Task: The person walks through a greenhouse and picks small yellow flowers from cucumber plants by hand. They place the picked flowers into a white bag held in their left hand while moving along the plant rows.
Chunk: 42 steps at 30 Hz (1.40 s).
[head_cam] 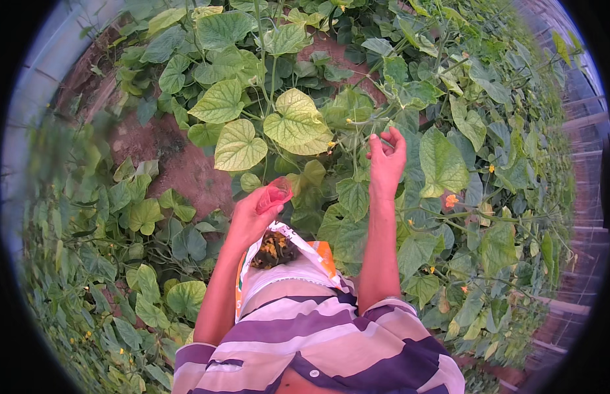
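My left hand [253, 214] holds a small translucent red cup or piece of plastic [277, 193] with its rim facing up. Close below it, a woven plastic bag [305, 241] hangs open at my waist, with many small yellow flowers and dark plant bits [274, 248] inside. My right hand [387, 152] is raised among the vines at a stem [364, 121] with small yellow flowers; whether anything is between the bent fingers cannot be told. Broad yellow-green leaves [292, 118] stand between and above my hands.
Climbing vines with large leaves, probably cucumber, surround me. An orange-yellow flower [451, 200] is right of my right forearm. Bare reddish soil [182, 172] shows at the left. Poles and netting [588, 197] run along the far right, and a pale sheet [49, 69] curves at the upper left.
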{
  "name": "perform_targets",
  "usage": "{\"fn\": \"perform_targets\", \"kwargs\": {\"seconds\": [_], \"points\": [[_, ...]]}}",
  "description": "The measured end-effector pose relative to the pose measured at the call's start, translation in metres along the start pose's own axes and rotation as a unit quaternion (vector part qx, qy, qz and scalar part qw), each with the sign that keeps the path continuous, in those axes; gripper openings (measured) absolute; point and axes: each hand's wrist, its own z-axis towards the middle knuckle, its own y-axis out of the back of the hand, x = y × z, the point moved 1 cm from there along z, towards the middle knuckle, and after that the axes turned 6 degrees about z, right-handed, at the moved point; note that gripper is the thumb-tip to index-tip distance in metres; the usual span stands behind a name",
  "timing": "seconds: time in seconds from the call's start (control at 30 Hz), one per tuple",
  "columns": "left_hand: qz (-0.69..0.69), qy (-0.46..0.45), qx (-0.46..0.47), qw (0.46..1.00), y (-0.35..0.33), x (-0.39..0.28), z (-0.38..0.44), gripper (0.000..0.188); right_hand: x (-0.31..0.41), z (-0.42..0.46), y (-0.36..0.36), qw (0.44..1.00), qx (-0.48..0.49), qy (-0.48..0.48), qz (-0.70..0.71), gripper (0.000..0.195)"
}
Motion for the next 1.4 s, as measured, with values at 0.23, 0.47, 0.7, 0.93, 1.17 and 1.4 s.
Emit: {"fn": "perform_targets", "kwargs": {"seconds": [0.23, 0.47, 0.7, 0.93, 1.17, 1.4], "points": [[0.015, -0.092, 0.016, 0.995, -0.040, -0.032, 0.074, 0.040, 0.007, 0.032, -0.010, 0.993, 0.082, -0.073, 0.052, 0.066], [0.122, -0.154, 0.027, 0.980, -0.066, -0.032, 0.118, 0.041, -0.007, 0.012, -0.007, 0.983, 0.137, -0.076, 0.099, 0.058], [0.215, -0.115, 0.067, 0.967, -0.077, -0.054, 0.116, 0.037, -0.016, -0.003, 0.002, 0.981, 0.166, -0.049, 0.093, 0.056], [0.288, -0.218, 0.039, 0.932, -0.082, -0.087, 0.098, 0.039, -0.014, -0.007, 0.011, 0.985, 0.155, -0.025, 0.076, 0.048], [0.319, -0.229, 0.028, 0.919, -0.085, -0.092, 0.090, 0.035, 0.005, -0.012, 0.016, 0.986, 0.161, -0.026, 0.042, 0.038], [0.327, -0.257, -0.011, 0.909, -0.092, -0.084, 0.094, 0.023, -0.008, -0.010, 0.017, 0.989, 0.148, 0.006, -0.002, 0.036]]}}
